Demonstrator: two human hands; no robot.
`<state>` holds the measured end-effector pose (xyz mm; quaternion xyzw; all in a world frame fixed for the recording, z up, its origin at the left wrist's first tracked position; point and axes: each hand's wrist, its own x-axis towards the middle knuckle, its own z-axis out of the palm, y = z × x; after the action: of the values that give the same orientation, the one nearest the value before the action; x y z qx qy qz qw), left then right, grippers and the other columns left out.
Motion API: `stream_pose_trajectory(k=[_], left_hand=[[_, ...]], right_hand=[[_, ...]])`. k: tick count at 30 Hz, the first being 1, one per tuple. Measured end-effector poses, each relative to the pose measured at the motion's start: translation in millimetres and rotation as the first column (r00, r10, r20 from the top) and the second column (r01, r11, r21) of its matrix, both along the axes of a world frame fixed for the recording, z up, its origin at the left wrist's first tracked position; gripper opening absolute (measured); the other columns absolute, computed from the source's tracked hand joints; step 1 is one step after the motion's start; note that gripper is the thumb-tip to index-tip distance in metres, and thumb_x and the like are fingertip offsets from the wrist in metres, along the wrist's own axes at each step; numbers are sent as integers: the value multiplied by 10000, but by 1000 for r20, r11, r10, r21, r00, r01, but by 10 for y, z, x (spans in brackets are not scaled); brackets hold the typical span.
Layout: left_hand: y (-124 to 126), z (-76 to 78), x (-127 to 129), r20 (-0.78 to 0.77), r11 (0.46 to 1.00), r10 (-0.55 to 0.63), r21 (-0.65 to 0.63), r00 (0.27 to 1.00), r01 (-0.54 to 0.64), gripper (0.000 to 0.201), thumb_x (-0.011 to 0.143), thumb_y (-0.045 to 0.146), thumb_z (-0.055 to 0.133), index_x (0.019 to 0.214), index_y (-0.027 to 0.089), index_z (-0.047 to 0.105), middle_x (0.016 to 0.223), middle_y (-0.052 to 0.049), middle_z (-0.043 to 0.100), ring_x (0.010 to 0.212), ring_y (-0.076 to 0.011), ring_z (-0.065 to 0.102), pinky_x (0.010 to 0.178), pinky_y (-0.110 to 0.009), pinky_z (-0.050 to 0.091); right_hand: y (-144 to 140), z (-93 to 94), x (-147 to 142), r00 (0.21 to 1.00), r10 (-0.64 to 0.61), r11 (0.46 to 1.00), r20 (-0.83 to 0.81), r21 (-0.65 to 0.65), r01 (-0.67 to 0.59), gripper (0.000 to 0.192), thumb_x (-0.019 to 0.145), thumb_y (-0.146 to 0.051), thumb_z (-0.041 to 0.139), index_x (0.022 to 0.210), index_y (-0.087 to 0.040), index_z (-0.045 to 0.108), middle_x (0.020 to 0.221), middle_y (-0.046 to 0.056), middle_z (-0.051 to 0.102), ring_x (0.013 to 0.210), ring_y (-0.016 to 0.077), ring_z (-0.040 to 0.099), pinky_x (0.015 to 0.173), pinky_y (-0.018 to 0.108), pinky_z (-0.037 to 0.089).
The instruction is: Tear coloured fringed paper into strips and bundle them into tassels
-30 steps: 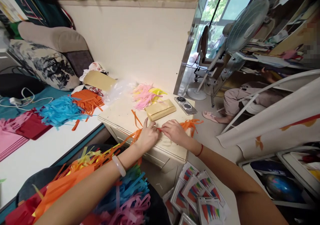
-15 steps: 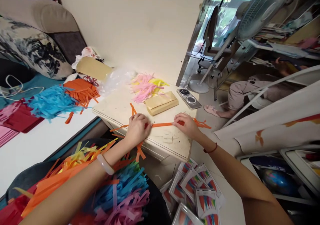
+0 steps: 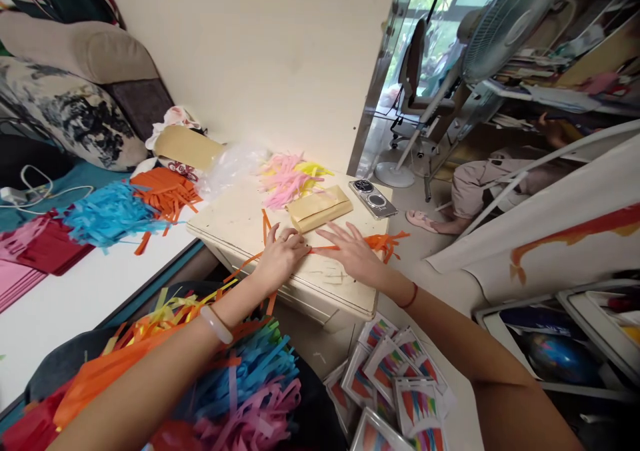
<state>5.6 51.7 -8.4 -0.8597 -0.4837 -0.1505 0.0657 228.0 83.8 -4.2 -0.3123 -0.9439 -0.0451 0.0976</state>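
An orange paper tassel [image 3: 386, 243] lies across the small cream cabinet top [image 3: 235, 214], fringed at both ends with a narrow middle. My left hand [image 3: 283, 256] is closed on its middle, with loose orange strips sticking out behind and below it. Just to the right, my right hand [image 3: 356, 253] lies over the narrow part with its fingers stretched out and spread, largely covering it. Beyond my hands sits a folded tan paper bundle [image 3: 320, 209], with a pink and yellow fringe pile [image 3: 290, 177] behind it.
A phone [image 3: 373, 199] rests by the cabinet's right edge. Blue fringe [image 3: 113, 214] and orange fringe [image 3: 167, 191] lie on the left table. Coloured fringes [image 3: 245, 371] cover my lap. Packaged tassel sets [image 3: 395, 371] are stacked below right. A seated person's leg [image 3: 470, 184] shows near a fan [image 3: 510, 24].
My right hand has slid left along the orange tassel toward my left hand, and its fingers have opened from a pinch to a spread. The view has shifted slightly.
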Motion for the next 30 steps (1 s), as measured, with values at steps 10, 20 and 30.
stream_pose_trajectory(k=[10,20,30], left_hand=[[110,198,87,-161,977,-211,-26,964,210,231,805,47,494,750,163,687,865,-97,665,1118,-286,493,1095,-618,169],[100,15,158,-139,981,-117,136,983,136,217,860,92,486,797,143,688,764,-97,642,1001,-257,550,1077,-546,270],[58,-7,28,222,998,41,-50,974,-30,219,874,237,542,740,240,715,821,-30,687,991,-220,545,1010,-481,310]], right_hand=[[-25,99,338,995,-102,995,19,-13,102,346,870,-131,478,1163,-219,637,1373,67,516,1376,310,290,1083,586,187],[82,-44,-267,1000,8,989,14,150,-10,225,934,-207,477,809,-161,659,838,64,661,850,188,536,772,347,325],[111,-167,244,887,-81,992,-454,-128,25,145,859,-240,614,755,-197,705,820,24,699,817,157,603,788,319,394]])
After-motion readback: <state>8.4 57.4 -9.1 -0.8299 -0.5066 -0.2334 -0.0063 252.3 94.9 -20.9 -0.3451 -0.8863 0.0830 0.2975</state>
